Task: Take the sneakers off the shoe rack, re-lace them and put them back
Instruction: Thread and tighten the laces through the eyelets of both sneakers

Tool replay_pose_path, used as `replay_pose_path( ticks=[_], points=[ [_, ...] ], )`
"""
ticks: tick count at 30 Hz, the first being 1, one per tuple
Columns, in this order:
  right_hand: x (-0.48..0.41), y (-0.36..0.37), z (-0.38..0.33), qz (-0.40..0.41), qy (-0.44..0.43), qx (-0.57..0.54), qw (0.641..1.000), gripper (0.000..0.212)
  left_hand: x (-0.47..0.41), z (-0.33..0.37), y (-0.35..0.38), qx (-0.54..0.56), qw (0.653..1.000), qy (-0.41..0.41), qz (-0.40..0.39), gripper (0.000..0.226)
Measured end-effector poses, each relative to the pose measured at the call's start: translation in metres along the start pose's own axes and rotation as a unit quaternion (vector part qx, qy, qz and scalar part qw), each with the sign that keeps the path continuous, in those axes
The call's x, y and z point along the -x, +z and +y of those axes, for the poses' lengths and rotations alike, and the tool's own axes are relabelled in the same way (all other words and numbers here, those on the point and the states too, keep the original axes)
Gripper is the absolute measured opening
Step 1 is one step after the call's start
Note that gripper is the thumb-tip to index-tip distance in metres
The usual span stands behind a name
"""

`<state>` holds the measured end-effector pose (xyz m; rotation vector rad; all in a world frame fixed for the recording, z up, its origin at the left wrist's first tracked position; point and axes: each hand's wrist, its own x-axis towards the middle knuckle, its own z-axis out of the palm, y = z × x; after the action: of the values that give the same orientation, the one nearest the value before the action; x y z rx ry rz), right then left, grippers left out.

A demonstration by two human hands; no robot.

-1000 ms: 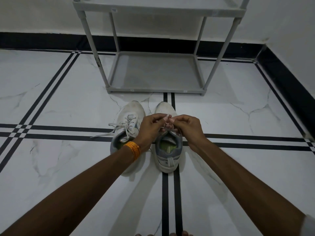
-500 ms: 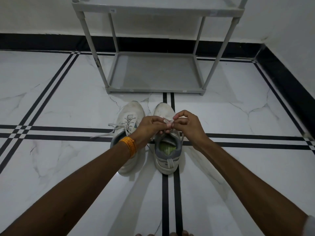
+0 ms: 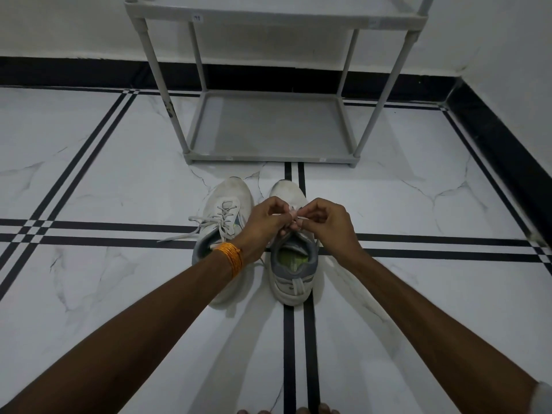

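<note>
Two white sneakers stand side by side on the floor, toes toward the rack. The left sneaker is laced, with loose lace ends trailing out to the left. Over the tongue of the right sneaker, which has a grey collar and a green insole, both hands meet. My left hand, with orange threads around its wrist, and my right hand each pinch the white lace between fingertips. The hands hide this shoe's eyelets. The grey shoe rack stands just beyond the sneakers; its bottom shelf holds nothing.
The floor is white marble tile with black double stripes. A black skirting runs along the white back wall and along the right wall. Toes show at the bottom edge of the view.
Both hands have stayed over the right sneaker with small finger movements on the lace. The left hand's fingers have curled higher around it. The sneakers have not moved.
</note>
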<state>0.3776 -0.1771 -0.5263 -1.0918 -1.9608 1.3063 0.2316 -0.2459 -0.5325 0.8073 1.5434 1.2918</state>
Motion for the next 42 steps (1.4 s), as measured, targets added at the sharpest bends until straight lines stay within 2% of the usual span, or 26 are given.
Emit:
replay_pose_path(
  ticks=[6,9,13,16,20,23,25,27,31,33,35,37,38,40,42],
  points=[
    [0.006,0.007,-0.003,0.021,-0.079,0.07,0.994,0.018,-0.001,-0.002,0.007,-0.011,0.994,0.037,0.103,0.017],
    [0.008,0.008,-0.003,0.022,-0.125,0.124,0.984,0.023,0.0,-0.001,0.005,-0.024,0.995,0.038,0.093,0.03],
    [0.009,0.011,-0.002,0.029,-0.156,0.195,0.968,0.023,-0.001,-0.006,0.001,-0.08,0.99,0.064,0.097,0.016],
    [0.008,0.017,-0.003,-0.005,-0.131,0.264,0.956,0.022,0.001,-0.005,-0.001,-0.16,0.977,0.116,0.08,0.016],
    [0.007,0.021,-0.005,-0.027,-0.09,0.305,0.948,0.023,0.003,0.0,-0.005,-0.293,0.933,0.206,0.048,0.015],
    [0.005,0.019,-0.007,-0.034,-0.066,0.329,0.941,0.024,0.001,0.002,-0.006,-0.404,0.868,0.288,0.021,0.012],
    [0.0,0.015,-0.008,-0.048,-0.04,0.334,0.94,0.022,-0.002,0.001,-0.007,-0.471,0.825,0.311,0.018,0.015],
    [-0.004,0.01,-0.009,-0.073,-0.021,0.319,0.945,0.023,-0.005,0.0,-0.008,-0.511,0.802,0.31,0.014,0.016],
    [-0.003,0.004,-0.008,-0.09,-0.019,0.227,0.97,0.03,-0.01,0.0,-0.009,-0.504,0.817,0.279,-0.021,0.016],
    [-0.002,0.005,-0.005,-0.079,-0.026,0.223,0.971,0.03,-0.011,0.005,-0.009,-0.506,0.827,0.243,-0.035,0.02],
    [-0.001,0.007,-0.002,-0.063,-0.033,0.247,0.967,0.03,-0.012,0.015,-0.009,-0.474,0.862,0.167,-0.065,0.023],
    [0.0,0.008,-0.002,-0.052,-0.037,0.26,0.964,0.028,-0.012,0.022,-0.013,-0.329,0.938,0.028,-0.106,0.022],
    [-0.001,0.009,-0.001,-0.053,-0.041,0.259,0.963,0.027,-0.011,0.023,-0.014,-0.237,0.963,-0.041,-0.12,0.021],
    [-0.002,0.009,-0.001,-0.06,-0.047,0.248,0.966,0.021,-0.012,0.021,-0.017,-0.104,0.98,-0.12,-0.124,0.02],
    [-0.001,0.007,-0.004,-0.063,-0.053,0.224,0.971,0.015,-0.013,0.016,-0.018,-0.048,0.982,-0.145,-0.112,0.02]
  ],
)
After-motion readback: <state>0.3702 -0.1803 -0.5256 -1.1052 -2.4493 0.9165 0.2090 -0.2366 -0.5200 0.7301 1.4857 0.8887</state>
